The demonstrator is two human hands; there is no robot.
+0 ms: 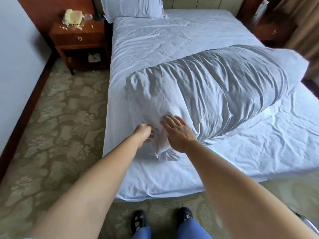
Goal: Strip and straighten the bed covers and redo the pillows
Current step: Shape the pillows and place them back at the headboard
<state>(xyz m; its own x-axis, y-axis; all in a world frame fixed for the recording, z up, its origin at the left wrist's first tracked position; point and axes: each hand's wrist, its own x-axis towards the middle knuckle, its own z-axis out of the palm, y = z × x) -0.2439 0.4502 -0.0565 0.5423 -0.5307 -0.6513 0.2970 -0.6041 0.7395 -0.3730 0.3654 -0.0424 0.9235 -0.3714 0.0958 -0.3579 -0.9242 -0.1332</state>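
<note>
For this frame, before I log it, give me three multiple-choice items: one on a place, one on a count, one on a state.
1. Where does the bundled duvet lie?
A. on the carpet
B. across the bed
C. on the nightstand

2. How many pillows show at the headboard?
A. one
B. three
C. none

3. What is the left hand doing?
A. hanging free
B. its fingers closed on the duvet's corner
C. holding the phone

Answers: 1 B, the bundle rests on the sheet. 2 A, a single pillow stands at top left. 3 B, the fingers curl into the fabric while the right hand lies flat on it.
</note>
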